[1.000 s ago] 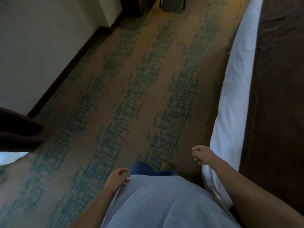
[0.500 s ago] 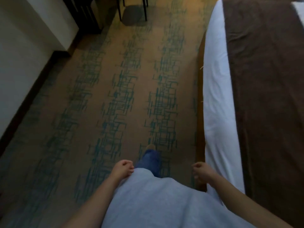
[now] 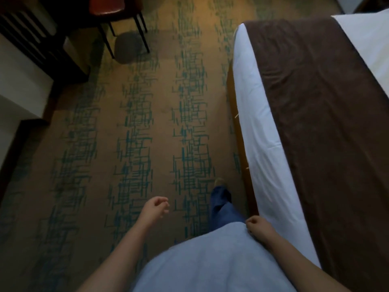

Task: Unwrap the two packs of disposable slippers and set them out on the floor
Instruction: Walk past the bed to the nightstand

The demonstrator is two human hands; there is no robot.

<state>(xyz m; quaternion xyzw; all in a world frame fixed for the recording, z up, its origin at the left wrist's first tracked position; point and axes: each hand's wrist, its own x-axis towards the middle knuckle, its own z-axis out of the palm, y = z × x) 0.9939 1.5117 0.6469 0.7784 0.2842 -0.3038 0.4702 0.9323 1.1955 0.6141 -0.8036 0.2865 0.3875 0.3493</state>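
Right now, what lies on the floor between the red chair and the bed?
In the head view, only patterned carpet lies between the red chair and the bed; no slipper packs show.

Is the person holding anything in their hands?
No, nothing. The left hand and the right hand both hang loosely curled and empty above the carpet. No slipper packs are in view.

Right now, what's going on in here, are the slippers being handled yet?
Not yet. A person is walking along the patterned carpet beside the bed, one leg in blue jeans stepping forward. The left hand and the right hand hang loosely curled and hold nothing. No slipper packs are in view. A chair with a red seat stands ahead on the left.
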